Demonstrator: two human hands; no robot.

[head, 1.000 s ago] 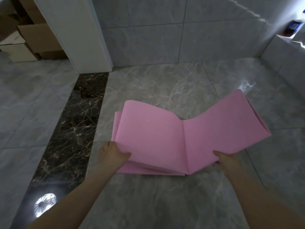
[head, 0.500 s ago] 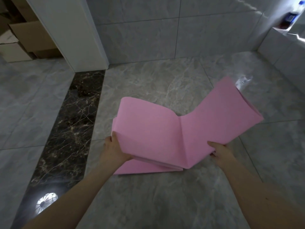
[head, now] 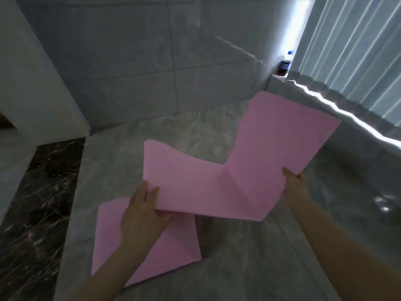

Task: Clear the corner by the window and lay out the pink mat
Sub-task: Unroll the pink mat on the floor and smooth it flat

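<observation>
You've got the pink mat up in both hands, partway unfolded, and it looks like thin, smooth foam sheet with crisp straight creases between flat rectangular panels. Your left hand has its grip closed on the near left edge of the raised panel, fingers curled over the top and the palm side under it. Your right hand pinches the near right corner of the far panel, thumb on top, the rest of the fingers tucked behind where I can't see them. Between your hands the mat bends into a shallow V along a fold, and the right-hand panel tilts upward toward the window corner. Another panel hangs down under your left hand and lies on the floor, its far right corner bent along a diagonal crease. The floor is glossy grey marble-look tile with pale veining and a bright glare patch on the right, and a dark brown marble strip with thin white veins runs down the left side. The wall behind is big matte grey tiles with thin grout lines. On the right there's a pleated curtain, ribbed and glowing with daylight, above a low tiled ledge. A small blue-capped bottle sits on that ledge in the corner, too blurry to make out more.
</observation>
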